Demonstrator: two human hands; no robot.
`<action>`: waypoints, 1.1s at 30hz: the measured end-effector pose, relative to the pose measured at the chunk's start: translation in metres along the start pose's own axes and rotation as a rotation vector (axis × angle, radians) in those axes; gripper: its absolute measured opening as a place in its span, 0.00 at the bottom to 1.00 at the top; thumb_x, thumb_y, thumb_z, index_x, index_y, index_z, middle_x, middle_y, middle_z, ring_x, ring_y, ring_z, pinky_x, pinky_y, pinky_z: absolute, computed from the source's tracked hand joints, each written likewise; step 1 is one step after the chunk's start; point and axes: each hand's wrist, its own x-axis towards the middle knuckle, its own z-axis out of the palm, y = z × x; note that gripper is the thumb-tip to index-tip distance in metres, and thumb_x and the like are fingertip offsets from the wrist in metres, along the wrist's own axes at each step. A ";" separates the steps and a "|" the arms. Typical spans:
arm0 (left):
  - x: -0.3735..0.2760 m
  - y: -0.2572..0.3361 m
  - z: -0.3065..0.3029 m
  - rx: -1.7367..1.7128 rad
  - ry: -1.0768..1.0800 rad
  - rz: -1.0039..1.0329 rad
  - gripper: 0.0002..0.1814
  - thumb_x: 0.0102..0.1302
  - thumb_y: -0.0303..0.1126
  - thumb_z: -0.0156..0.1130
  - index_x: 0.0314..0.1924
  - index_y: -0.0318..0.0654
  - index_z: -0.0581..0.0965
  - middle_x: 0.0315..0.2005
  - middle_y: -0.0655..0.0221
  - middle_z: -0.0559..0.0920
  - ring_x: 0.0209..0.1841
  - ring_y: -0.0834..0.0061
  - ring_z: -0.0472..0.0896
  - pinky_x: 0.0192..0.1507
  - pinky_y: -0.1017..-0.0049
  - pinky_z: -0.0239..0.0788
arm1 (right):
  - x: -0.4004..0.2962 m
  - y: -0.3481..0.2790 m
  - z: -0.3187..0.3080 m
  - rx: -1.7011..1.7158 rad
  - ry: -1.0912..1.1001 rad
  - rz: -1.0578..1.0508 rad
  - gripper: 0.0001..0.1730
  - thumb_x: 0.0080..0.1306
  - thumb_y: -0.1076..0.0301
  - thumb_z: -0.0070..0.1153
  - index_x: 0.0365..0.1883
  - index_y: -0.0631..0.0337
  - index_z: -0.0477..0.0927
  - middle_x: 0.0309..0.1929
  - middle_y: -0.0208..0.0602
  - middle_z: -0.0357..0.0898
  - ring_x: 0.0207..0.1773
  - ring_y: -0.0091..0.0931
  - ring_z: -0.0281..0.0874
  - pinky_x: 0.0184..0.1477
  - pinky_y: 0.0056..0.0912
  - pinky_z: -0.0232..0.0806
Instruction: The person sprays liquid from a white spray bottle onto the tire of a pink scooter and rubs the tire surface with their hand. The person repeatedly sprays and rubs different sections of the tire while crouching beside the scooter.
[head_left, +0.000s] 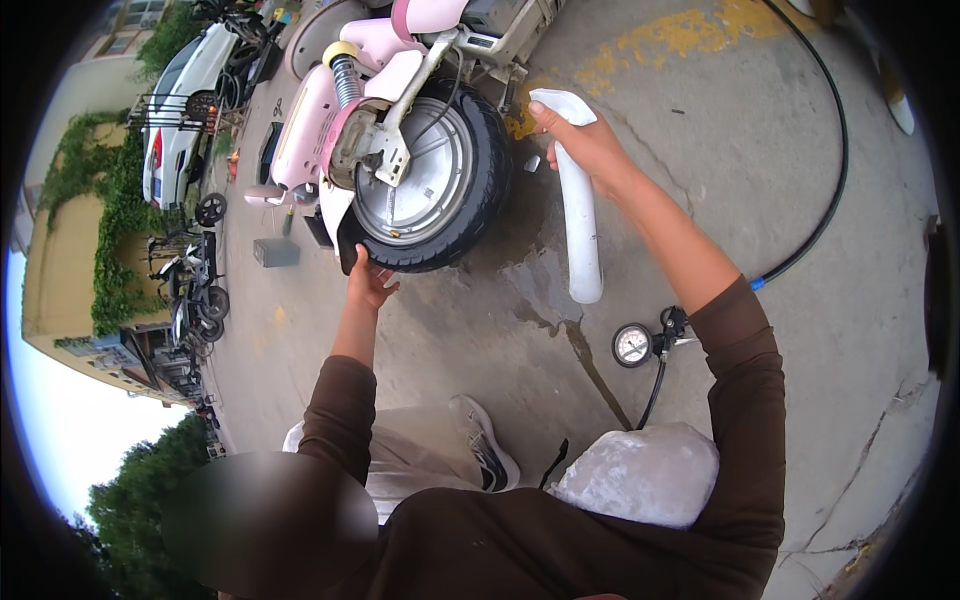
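My right hand (581, 146) grips a long, curved white plastic piece (579, 240), apparently a mudguard, near its wider end. Its narrow part hangs free over the concrete, apart from the wheel. My left hand (367, 283) is at the tyre (491, 176) of a pink electric scooter (304, 135), beside the end of a white mudguard (335, 210) with a dark inner side. Its thumb points up and its fingers are spread. The wheel has a silver hub motor (431, 176), with a metal bracket (394, 154) and a coil-spring shock absorber (345, 79) alongside.
A tyre inflator gauge (632, 345) lies on the concrete near my right elbow. A black hose (838, 150) curves along the right. Wet patches (547, 277) mark the ground. A grey box (276, 253), a screwdriver (288, 220), parked motorbikes (195, 285) and a white car (176, 120) are farther left.
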 end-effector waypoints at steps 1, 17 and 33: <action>0.002 -0.001 -0.001 -0.007 0.011 -0.005 0.40 0.58 0.72 0.51 0.57 0.47 0.70 0.58 0.66 0.66 0.58 0.62 0.62 0.65 0.41 0.40 | 0.005 0.000 0.000 -0.025 -0.014 -0.001 0.34 0.59 0.42 0.62 0.50 0.63 0.74 0.34 0.33 0.75 0.23 0.17 0.71 0.26 0.22 0.68; -0.001 0.000 0.004 0.008 0.030 -0.019 0.39 0.62 0.70 0.45 0.61 0.47 0.66 0.61 0.66 0.65 0.61 0.62 0.62 0.67 0.43 0.39 | -0.021 0.028 -0.006 0.093 0.072 0.131 0.26 0.61 0.45 0.61 0.38 0.63 0.76 0.27 0.30 0.73 0.21 0.19 0.71 0.24 0.24 0.69; 0.000 -0.001 0.002 -0.009 -0.001 -0.004 0.46 0.59 0.72 0.50 0.66 0.46 0.62 0.64 0.62 0.62 0.64 0.58 0.61 0.67 0.43 0.39 | -0.092 0.062 0.004 0.166 0.012 0.178 0.24 0.64 0.47 0.59 0.39 0.61 0.73 0.28 0.33 0.73 0.22 0.19 0.71 0.22 0.25 0.68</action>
